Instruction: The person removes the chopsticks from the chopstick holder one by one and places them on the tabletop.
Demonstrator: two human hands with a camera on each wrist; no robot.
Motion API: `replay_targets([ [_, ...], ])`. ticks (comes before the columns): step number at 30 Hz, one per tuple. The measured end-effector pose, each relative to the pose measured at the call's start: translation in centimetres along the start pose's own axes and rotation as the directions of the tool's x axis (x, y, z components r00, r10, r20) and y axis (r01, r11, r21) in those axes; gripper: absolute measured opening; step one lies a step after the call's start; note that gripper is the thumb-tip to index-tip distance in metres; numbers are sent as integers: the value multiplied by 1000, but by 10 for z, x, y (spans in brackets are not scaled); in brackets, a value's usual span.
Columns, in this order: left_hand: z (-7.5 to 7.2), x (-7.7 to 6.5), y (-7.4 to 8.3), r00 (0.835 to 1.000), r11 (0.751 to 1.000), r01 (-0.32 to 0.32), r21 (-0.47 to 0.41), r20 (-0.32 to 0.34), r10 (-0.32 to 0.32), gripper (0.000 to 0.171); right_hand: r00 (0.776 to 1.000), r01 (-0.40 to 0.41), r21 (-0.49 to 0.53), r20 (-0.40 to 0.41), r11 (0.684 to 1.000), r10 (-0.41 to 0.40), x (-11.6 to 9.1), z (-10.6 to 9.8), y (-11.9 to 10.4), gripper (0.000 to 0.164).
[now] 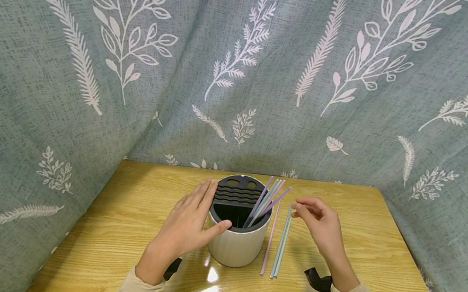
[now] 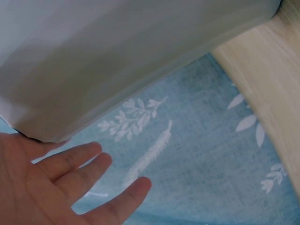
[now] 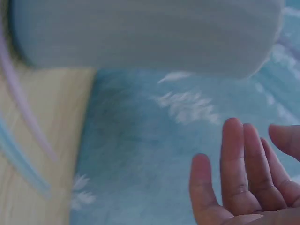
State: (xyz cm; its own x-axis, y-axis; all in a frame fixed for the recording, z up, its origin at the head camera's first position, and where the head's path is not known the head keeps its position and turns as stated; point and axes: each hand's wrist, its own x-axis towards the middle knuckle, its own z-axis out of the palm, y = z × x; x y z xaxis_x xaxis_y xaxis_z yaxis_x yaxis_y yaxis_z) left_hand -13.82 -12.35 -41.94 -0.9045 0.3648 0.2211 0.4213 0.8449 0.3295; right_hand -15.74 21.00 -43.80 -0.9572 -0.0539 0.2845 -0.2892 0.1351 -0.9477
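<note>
A cream round desk organizer [image 1: 233, 248] with a black slotted top stands on the table. Several thin pastel straws [image 1: 259, 206] lean to the right in its open front compartment. My left hand [image 1: 189, 224] rests along the organizer's left side, fingers straight, thumb over the front rim; the left wrist view shows these fingers [image 2: 70, 173] spread by the wall. To the right of the organizer lie a pink straw [image 1: 269, 245] and a blue and a green straw [image 1: 281, 246]. My right hand [image 1: 322, 224] hovers by their far ends, its fingers [image 3: 233, 164] extended and holding nothing.
The wooden table [image 1: 376, 256] ends at a grey-green leaf-patterned curtain [image 1: 269, 135] behind and at both sides. Black straps [image 1: 318, 280] sit at both wrists. Light glares off the tabletop in front of the organizer.
</note>
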Motion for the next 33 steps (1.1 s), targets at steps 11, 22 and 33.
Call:
replay_targets([
  [11,2,-1,-1,1000,1000,-1,-8,-16,1,96,968,239,142,46,961,-247,-6,35,-19,21],
  [22,2,-1,-1,1000,1000,1,-21,-21,-1,95,955,287,102,48,953,-293,-4,48,-17,21],
  [33,2,0,-1,1000,1000,-6,-15,-25,6,96,956,291,-33,28,956,-290,-3,52,-18,17],
])
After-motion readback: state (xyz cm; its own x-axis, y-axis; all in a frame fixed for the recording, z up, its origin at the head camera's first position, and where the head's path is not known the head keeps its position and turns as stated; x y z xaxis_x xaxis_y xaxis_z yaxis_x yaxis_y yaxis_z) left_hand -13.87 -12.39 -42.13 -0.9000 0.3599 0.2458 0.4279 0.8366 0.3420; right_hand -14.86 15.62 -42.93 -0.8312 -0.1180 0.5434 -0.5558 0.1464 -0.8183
